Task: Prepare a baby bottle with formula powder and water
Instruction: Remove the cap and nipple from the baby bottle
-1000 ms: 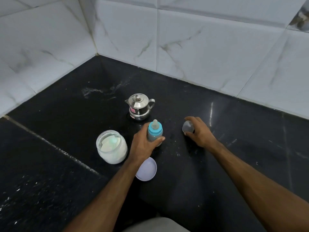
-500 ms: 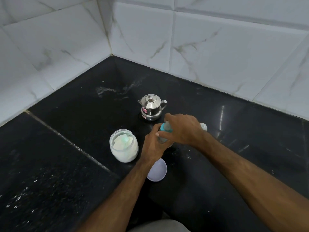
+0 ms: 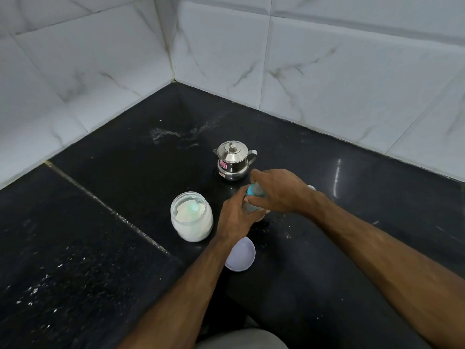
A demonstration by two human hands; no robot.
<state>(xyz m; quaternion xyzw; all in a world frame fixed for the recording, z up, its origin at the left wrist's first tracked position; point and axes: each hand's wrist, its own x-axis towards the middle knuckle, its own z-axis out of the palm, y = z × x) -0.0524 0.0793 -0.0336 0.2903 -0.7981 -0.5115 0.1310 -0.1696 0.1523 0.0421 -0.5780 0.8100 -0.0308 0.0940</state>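
Over the bottle (image 3: 252, 197), right hand (image 3: 279, 193) now grips its cap; left hand (image 3: 235, 217) holds the body.

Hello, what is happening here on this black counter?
A person is working on a baby bottle. The left hand grips the bottle's body and the right hand grips its blue top. An open jar of white powder stands to the left, its lid lies nearer the person, and a steel kettle stands behind, lid on.
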